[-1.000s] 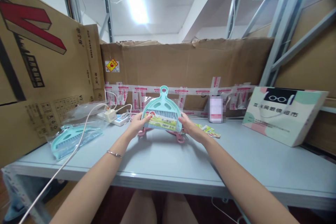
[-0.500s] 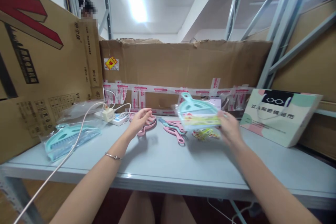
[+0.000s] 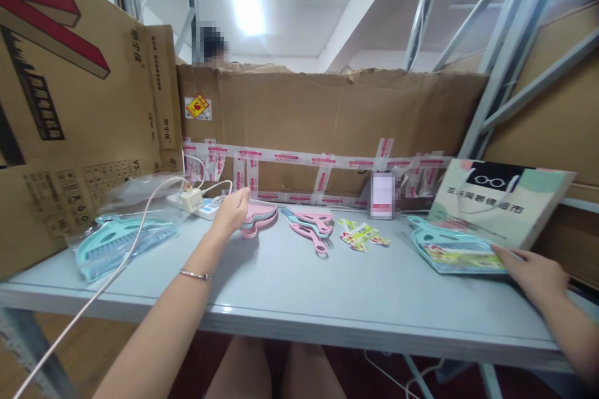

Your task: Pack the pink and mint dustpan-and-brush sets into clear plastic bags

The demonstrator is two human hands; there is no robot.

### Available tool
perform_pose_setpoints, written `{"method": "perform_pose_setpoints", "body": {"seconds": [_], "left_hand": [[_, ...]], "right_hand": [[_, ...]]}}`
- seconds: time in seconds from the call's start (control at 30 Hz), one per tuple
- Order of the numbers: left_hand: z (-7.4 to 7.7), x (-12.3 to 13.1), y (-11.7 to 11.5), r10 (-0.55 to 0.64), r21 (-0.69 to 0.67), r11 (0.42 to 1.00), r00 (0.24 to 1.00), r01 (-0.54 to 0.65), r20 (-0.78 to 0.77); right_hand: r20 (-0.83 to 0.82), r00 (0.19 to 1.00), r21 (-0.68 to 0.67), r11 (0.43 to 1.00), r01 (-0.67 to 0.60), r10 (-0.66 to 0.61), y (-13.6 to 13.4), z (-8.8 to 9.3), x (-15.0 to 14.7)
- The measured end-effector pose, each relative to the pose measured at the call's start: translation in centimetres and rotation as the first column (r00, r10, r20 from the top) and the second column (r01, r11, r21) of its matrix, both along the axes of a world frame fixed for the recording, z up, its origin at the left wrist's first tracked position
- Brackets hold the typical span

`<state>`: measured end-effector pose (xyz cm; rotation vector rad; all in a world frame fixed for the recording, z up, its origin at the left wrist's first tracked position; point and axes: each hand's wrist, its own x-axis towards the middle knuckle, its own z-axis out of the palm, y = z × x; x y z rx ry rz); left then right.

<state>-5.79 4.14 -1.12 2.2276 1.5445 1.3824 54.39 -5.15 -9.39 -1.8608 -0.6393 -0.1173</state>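
The right hand (image 3: 538, 274) has its grip clamped on the right end of a turquoise dustpan set (image 3: 449, 242), which lies low at the right of the surface (image 3: 355, 299), just in front of a printed white box (image 3: 500, 199). If the set is pushed farther, its handle could knock the box; whether they touch already, I cannot tell. A lopsided hold at one end might also let the set pivot, and the label could slip if nothing fastens it.

At the left, the left hand (image 3: 231, 215) reaches the stacked pink dustpans (image 3: 259, 218); its fingers are partly hidden, so I cannot tell whether that grip is closed. Lifting by feel could take two nested pans at once, or bump the adapter (image 3: 191, 202) just beside it.

The small brushes (image 3: 311, 229) overlap in the middle, so pulling one may drag others. The loose labels (image 3: 362, 235) to their right could scatter under a sleeve or wrist. The white cable (image 3: 140, 234) crosses the wrapped dustpan (image 3: 126, 246) at far left; moving that pan risks a snag.
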Motion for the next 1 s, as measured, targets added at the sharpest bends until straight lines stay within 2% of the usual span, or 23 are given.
{"method": "perform_pose_setpoints", "body": {"seconds": [0.07,0.1,0.17,0.23,0.3,0.4,0.5,0.57,0.67,0.73,0.83,0.93,1.0], "left_hand": [[-0.3,-0.3,0.1,0.014,-0.078,0.997,0.984,-0.029,-0.180],[-0.5,-0.4,0.0,0.017,-0.133,0.990,0.964,-0.054,-0.267],[-0.7,-0.4,-0.2,0.018,-0.211,0.971,0.918,-0.110,-0.396],[-0.7,-0.3,-0.5,0.016,-0.225,0.965,0.886,-0.135,-0.463],[-0.6,-0.2,-0.7,0.022,-0.227,0.963,0.877,-0.148,-0.480],[-0.4,0.0,-0.7,0.098,-0.167,0.968,0.896,-0.187,-0.432],[0.0,-0.3,-0.5,0.244,0.046,0.970,0.931,-0.240,-0.272],[0.4,-0.7,-0.5,0.261,0.223,0.946,0.961,-0.234,-0.096],[1.3,-1.2,-0.6,0.055,0.461,0.884,0.996,-0.080,0.069],[1.9,-1.1,-1.1,-0.124,0.533,0.844,0.988,0.057,0.091],[2.4,-0.6,-2.2,-0.371,0.508,0.828,0.911,0.237,0.180],[2.8,0.1,-3.4,-0.571,0.416,0.805,0.741,0.423,0.354],[2.9,0.4,-4.1,-0.630,0.372,0.777,0.633,0.508,0.451]], "right_hand": [[0.126,0.990,-0.165,0.983,0.078,-0.057,0.8,0.2,-0.7],[0.194,0.978,-0.201,0.972,0.121,-0.082,1.1,0.3,-1.1],[0.293,0.946,-0.140,0.973,0.184,-0.137,1.9,0.9,-2.2],[0.343,0.920,0.000,0.979,0.202,-0.190,2.8,1.8,-3.6],[0.402,0.898,0.136,0.981,0.136,-0.180,3.8,3.3,-5.7],[0.528,0.843,0.267,0.962,-0.050,-0.103,5.1,6.0,-10.0],[0.622,0.783,0.312,0.908,-0.280,0.028,5.8,8.4,-15.3],[0.614,0.784,0.352,0.855,-0.381,0.097,6.1,9.5,-18.7],[0.485,0.827,0.407,0.763,-0.502,0.285,6.8,10.2,-23.2],[0.371,0.800,0.401,0.695,-0.597,0.472,7.5,10.2,-25.8],[0.280,0.628,0.316,0.549,-0.774,0.726,8.2,9.7,-29.5],[0.162,0.455,0.257,0.408,-0.876,0.876,7.9,9.3,-32.7],[0.011,0.286,0.233,0.276,-0.933,0.958,7.0,9.1,-34.4]]}}
